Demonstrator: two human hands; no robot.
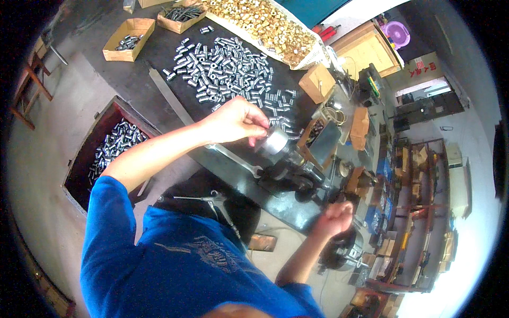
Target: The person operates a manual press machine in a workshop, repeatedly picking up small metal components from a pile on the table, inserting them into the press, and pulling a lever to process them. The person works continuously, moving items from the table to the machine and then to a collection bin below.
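My left hand reaches to the round silver chuck of a small dark bench machine. Its thumb and fingertips are pinched together at the chuck's face, and whatever they hold there is hidden. Further right, my right hand is curled closed beside the machine's far end, above a black round motor-like body; I cannot make out what it grips. Beyond my left hand, many small shiny metal cylinders lie heaped on the dark bench. An open-ended wrench rests below my left wrist.
A long flat metal bar lies along the bench. Loose brass pieces cover a sheet at the back. Small cardboard boxes stand at the far left. A bin of cylinders stands left of me; shelves line the right.
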